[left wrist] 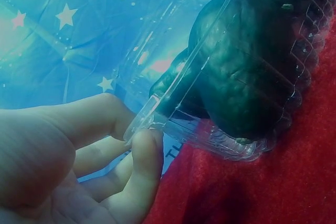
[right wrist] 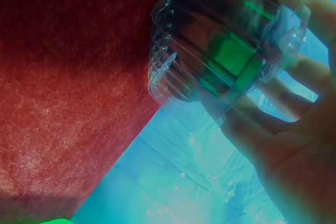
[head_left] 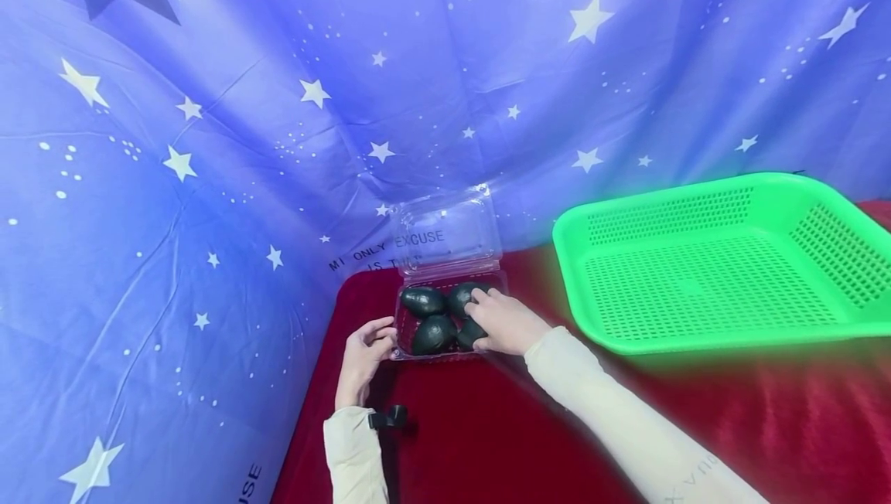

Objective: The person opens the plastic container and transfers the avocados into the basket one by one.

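Note:
Several dark green avocados (head_left: 434, 335) sit in a clear plastic clamshell box (head_left: 452, 358), its lid (head_left: 448, 229) raised at the back. My left hand (head_left: 364, 355) pinches the box's left rim between thumb and fingers; the left wrist view shows the thumb (left wrist: 147, 153) against the plastic edge. Over the right side of the box, my right hand (head_left: 511, 324) has its fingers and thumb around the near-right avocado (head_left: 470, 332), which it partly covers. In the right wrist view, the box wall and reflections partly hide the fingertips and that avocado.
A large bright green plastic basket (head_left: 599, 342) with slotted walls stands to the right of the box. Red cloth (head_left: 459, 434) covers the table. Behind and to the left hangs a blue curtain (head_left: 230, 102) with white stars, close to the raised lid.

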{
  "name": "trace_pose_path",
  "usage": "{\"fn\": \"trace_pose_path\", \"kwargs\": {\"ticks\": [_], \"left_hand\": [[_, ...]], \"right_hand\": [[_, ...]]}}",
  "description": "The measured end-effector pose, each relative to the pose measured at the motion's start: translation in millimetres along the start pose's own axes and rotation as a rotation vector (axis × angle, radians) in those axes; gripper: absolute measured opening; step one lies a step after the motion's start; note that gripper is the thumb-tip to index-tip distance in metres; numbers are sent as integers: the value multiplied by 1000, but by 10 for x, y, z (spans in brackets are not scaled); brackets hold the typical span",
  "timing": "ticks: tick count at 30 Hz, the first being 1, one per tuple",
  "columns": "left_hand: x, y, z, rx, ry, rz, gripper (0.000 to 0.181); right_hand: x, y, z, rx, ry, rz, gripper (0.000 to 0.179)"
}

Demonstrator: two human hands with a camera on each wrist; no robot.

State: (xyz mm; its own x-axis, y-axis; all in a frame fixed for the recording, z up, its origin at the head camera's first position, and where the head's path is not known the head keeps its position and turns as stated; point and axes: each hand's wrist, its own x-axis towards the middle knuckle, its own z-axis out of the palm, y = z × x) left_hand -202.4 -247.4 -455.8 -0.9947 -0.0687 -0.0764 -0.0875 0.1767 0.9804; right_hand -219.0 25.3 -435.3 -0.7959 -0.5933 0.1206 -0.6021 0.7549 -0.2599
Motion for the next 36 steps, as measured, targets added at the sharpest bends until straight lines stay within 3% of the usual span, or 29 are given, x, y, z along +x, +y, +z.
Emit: {"fn": "trace_pose_path", "kwargs": {"ticks": [20, 36], "left_hand": [[17, -20, -4, 18, 9, 19, 42], [26, -29, -2, 26, 16, 22, 41]], "right_hand": [[-35, 41, -110, 39, 92, -79, 56], [-170, -13, -281, 94, 191, -101, 53]]}}
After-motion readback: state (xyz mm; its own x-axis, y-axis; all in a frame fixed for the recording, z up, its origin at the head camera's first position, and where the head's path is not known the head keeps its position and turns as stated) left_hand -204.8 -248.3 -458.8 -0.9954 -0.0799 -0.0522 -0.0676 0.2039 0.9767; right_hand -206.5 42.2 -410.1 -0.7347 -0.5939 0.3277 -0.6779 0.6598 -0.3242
